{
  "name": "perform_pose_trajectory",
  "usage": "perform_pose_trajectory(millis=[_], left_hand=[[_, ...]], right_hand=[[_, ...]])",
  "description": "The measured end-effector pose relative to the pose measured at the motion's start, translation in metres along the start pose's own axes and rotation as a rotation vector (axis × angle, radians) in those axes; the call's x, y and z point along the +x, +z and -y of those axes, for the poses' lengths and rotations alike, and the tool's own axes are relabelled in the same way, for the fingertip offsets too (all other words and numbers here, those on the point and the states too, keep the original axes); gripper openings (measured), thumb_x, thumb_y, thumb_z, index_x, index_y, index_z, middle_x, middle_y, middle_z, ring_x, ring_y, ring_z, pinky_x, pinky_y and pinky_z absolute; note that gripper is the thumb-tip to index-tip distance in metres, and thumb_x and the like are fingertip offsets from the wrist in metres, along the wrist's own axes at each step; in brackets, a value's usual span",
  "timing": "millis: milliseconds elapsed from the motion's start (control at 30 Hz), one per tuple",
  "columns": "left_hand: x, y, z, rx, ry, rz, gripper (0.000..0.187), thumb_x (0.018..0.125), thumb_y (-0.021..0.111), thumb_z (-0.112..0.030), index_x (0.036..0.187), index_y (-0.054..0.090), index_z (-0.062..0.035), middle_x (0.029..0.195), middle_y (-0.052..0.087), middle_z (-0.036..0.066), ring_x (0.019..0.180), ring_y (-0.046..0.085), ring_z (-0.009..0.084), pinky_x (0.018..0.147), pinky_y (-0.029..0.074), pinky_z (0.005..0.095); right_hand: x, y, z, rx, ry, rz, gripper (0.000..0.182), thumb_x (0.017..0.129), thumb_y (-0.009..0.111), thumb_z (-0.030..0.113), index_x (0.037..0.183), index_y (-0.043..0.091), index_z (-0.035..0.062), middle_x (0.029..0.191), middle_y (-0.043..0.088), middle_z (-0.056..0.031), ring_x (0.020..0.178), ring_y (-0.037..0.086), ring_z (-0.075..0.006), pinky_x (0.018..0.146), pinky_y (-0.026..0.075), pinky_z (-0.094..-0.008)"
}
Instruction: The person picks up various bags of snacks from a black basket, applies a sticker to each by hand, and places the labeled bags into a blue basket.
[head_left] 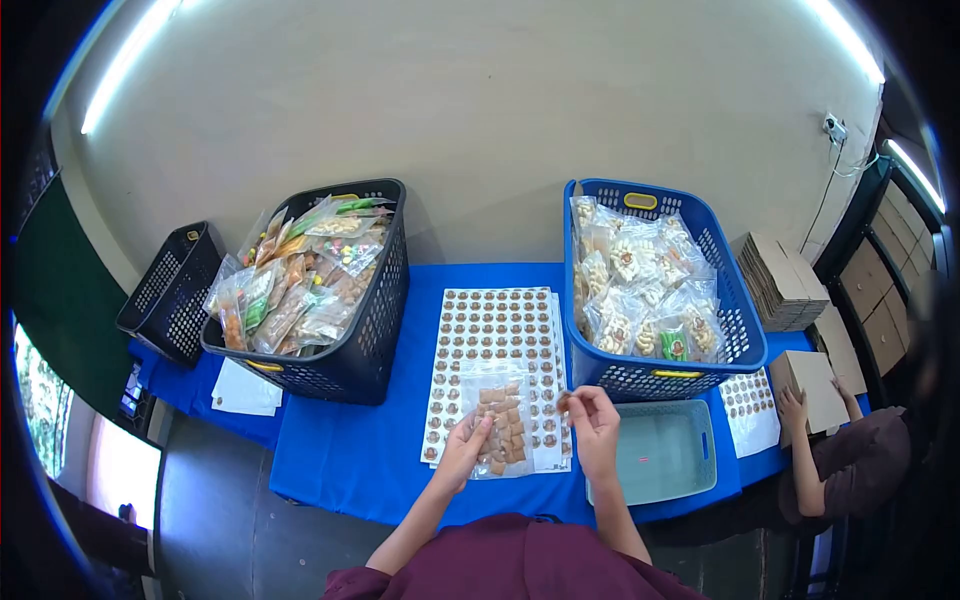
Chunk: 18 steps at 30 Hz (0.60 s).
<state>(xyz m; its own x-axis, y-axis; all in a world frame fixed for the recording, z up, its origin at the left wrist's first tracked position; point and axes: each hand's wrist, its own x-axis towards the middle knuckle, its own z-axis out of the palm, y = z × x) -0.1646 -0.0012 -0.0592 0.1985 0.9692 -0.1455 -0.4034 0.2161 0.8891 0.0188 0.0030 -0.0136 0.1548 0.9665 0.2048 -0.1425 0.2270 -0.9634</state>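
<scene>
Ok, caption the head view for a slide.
Left hand holds a packet over sticker sheets; right hand pinches a sticker.

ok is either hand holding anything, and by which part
Left hand holds the bag of brown pieces by its left edge; right hand pinches what looks like a sticker, grip unclear.

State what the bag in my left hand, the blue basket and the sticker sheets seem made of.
Bag: thin, glossy plastic film, judging by its transparency. Blue basket: probably rigid moulded plastic, from its evenly perforated walls. Sticker sheets: likely smooth white paper, lying flat; any coating can't be told.
</scene>
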Motion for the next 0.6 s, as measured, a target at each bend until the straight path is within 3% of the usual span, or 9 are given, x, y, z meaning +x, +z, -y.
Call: perform_pose_trajectory(millis=[67, 167, 367, 500, 600], left_hand=[[-0.001, -0.002, -0.004, 0.051, -0.056, 0.038, 0.037, 0.092, 0.046, -0.024, 0.12, 0.043, 0.0005, 0.108, 0.056, 0.007, 0.092, 0.056, 0.0105, 0.082, 0.045, 0.0248], [-0.001, 0.001, -0.011, 0.064, -0.118, 0.111, 0.039, 0.092, 0.045, -0.027, 0.12, 0.043, 0.0003, 0.109, 0.056, 0.008, 0.096, 0.054, 0.0106, 0.083, 0.045, 0.025], [-0.006, 0.013, -0.017, 0.077, -0.043, 0.111, 0.041, 0.092, 0.044, -0.032, 0.118, 0.046, 0.0001, 0.107, 0.056, 0.007, 0.094, 0.054, 0.0091, 0.08, 0.045, 0.0238], [-0.006, 0.013, -0.014, 0.068, -0.029, 0.089, 0.038, 0.091, 0.047, -0.026, 0.119, 0.045, 0.0003, 0.107, 0.056, 0.006, 0.093, 0.055, 0.0094, 0.079, 0.046, 0.0235], [-0.006, 0.012, -0.016, 0.061, -0.054, 0.129, 0.038, 0.088, 0.053, -0.018, 0.12, 0.044, 0.0006, 0.108, 0.056, 0.007, 0.094, 0.055, 0.01, 0.078, 0.047, 0.0236]], right_hand=[[0.003, -0.006, -0.004, -0.126, 0.037, 0.17, 0.007, 0.081, 0.059, 0.003, 0.086, 0.058, -0.002, 0.077, 0.059, -0.003, 0.066, 0.053, -0.0062, 0.061, 0.042, -0.0183], [-0.002, 0.003, -0.001, -0.221, 0.058, 0.252, 0.01, 0.075, 0.065, 0.007, 0.082, 0.064, 0.0, 0.075, 0.064, -0.0039, 0.063, 0.053, -0.0068, 0.059, 0.043, -0.0213], [-0.005, 0.018, 0.016, -0.467, -0.142, 0.238, 0.016, 0.07, 0.069, 0.007, 0.085, 0.065, 0.0037, 0.066, 0.062, -0.0008, 0.054, 0.046, -0.0054, 0.055, 0.036, -0.0204], [-0.007, 0.022, 0.022, -0.563, -0.224, 0.223, 0.019, 0.067, 0.07, 0.009, 0.084, 0.063, 0.0061, 0.062, 0.061, 0.0012, 0.05, 0.044, -0.0066, 0.056, 0.033, -0.0222], [-0.007, 0.021, 0.021, -0.565, -0.155, 0.243, 0.02, 0.071, 0.068, 0.017, 0.087, 0.059, 0.0082, 0.063, 0.061, 0.0041, 0.051, 0.043, -0.0083, 0.067, 0.034, -0.0265]])
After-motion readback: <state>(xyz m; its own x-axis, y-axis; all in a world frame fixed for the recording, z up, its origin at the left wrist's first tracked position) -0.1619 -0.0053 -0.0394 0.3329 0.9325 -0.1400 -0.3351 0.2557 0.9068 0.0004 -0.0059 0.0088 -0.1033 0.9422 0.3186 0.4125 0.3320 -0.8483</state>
